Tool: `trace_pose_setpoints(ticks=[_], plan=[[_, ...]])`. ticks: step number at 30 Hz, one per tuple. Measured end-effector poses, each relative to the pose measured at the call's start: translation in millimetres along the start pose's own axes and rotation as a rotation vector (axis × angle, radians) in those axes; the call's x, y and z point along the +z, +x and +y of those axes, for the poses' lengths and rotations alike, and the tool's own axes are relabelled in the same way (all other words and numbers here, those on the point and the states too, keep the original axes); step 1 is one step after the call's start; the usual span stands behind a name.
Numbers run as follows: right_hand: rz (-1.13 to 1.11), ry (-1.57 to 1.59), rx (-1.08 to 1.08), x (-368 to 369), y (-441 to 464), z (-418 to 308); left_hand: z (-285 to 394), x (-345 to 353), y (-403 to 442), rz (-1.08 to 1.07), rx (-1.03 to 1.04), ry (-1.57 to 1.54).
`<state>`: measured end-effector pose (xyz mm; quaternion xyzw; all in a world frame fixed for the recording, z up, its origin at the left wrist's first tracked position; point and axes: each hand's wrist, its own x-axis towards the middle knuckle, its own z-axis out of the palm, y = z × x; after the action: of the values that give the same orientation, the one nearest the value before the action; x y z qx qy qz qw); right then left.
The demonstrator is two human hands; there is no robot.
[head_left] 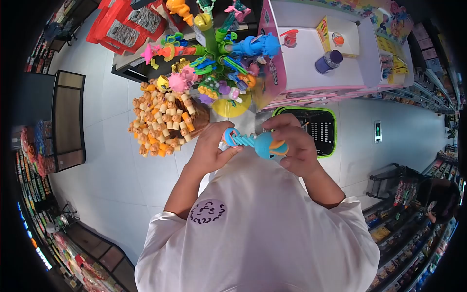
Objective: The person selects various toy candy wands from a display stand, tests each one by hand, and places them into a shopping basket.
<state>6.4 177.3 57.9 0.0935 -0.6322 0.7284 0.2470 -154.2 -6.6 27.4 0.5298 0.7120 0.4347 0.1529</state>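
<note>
Between my hands is a light-blue toy with a bird-like head [265, 145], an orange beak and a criss-cross lattice neck. My left hand [212, 144] is closed around its round blue and pink end. The fingers of my right hand [297, 148] curl around the head, with the thumb near the beak. Just beyond my hands stands a green display rack [210, 44] hung with several colourful plastic toys. To the left, a container is heaped with orange and cream figure toys [163, 119].
A black basket with a green rim [333, 124] sits on the floor beyond my right hand. A white and pink display counter [304, 73] holds a purple-lidded jar [329, 62] and a yellow box [323, 34]. At the far right, a person [438, 197] is near shelves.
</note>
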Motion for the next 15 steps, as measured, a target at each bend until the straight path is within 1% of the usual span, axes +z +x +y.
trace_pose_setpoints(ticks=[4,6,8,9,11,13,15], plan=[[0.094,-0.007,0.010,-21,-9,-10,11,18,15,-0.038,0.020,0.025],[0.119,-0.014,0.017,-32,-12,-13,17,26,19,-0.066,-0.031,0.004],[0.110,-0.158,-0.039,-44,-14,-14,18,35,23,-0.085,-0.034,0.003],[0.108,-0.152,-0.040,-49,-16,-14,19,39,25,-0.102,-0.036,-0.003],[0.179,-0.159,0.002,-58,-21,-15,26,47,28,-0.114,-0.047,-0.020],[0.174,-0.148,-0.013,-67,-24,-14,34,54,31,-0.116,-0.064,-0.035],[0.164,-0.131,-0.026,-75,-25,-10,43,60,30,-0.088,-0.127,-0.026]])
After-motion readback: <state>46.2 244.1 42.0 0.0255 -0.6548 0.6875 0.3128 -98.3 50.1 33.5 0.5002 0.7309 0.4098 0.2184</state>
